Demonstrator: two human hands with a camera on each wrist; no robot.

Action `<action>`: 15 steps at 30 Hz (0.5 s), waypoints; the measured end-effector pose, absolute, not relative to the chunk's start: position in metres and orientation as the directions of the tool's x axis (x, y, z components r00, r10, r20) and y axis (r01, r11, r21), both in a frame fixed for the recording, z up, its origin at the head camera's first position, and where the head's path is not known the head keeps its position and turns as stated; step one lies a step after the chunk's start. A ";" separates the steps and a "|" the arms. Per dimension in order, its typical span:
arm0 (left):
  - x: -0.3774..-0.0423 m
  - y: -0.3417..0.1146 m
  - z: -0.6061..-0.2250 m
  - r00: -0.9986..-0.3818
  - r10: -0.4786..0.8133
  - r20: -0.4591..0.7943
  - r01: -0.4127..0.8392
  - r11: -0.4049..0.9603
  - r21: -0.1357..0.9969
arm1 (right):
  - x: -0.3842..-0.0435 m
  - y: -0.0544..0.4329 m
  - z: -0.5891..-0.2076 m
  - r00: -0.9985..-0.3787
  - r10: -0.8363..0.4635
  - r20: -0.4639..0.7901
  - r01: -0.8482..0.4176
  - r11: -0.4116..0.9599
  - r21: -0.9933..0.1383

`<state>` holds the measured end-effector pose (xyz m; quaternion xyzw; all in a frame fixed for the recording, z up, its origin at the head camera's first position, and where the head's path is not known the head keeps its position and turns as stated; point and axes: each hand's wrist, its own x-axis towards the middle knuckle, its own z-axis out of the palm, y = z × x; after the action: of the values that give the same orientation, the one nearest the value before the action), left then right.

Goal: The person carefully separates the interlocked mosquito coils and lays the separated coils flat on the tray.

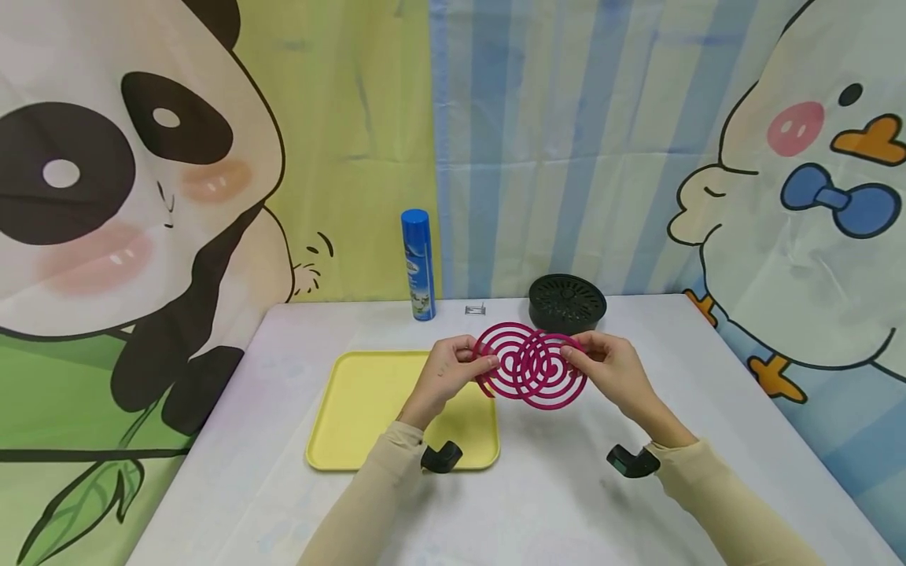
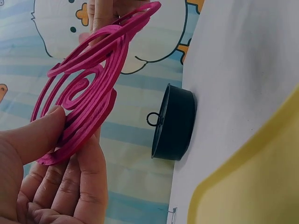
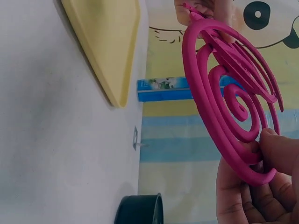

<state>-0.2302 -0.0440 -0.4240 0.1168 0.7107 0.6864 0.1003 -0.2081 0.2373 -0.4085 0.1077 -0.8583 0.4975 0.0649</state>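
Note:
Two magenta mosquito coils are held up above the table, overlapping in the middle and seemingly interlinked. My left hand (image 1: 447, 376) pinches the outer edge of the left coil (image 1: 510, 363) between thumb and fingers. On the other side, my right hand (image 1: 617, 376) pinches the right coil (image 1: 553, 369) in the same way. The left wrist view has the near coil (image 2: 106, 100) tilted on edge, its thumb on the spiral face. From the right wrist, the near coil (image 3: 205, 112) shows its rings slightly spread, the other coil crossing behind it; how they interlock is unclear.
A yellow tray (image 1: 347, 417) lies on the white table, partly beneath my left arm. Behind stand a blue spray can (image 1: 419, 271) and a dark round slotted container (image 1: 568, 305) with a small ring on it. Between them sits a tiny metal stand (image 1: 475, 310).

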 end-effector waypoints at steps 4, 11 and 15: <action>-0.231 -0.044 -0.424 -0.954 0.301 0.011 0.021 0.030 0.999 | -0.209 0.239 -0.411 -0.975 -0.118 0.189 -0.222 0.467 -0.856; -0.232 -0.046 -0.426 -0.962 0.275 -0.002 0.010 0.043 0.999 | -0.209 0.244 -0.415 -0.981 -0.134 0.140 -0.186 0.451 -0.873; -0.233 -0.047 -0.426 -0.955 0.297 -0.011 0.009 0.065 0.998 | -0.210 0.245 -0.414 -0.978 -0.151 0.143 -0.197 0.449 -0.872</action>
<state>-0.2328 -0.0469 -0.4262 0.1060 0.7219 0.6755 0.1068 -0.2102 0.2453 -0.4138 0.1021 -0.8510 0.5147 0.0222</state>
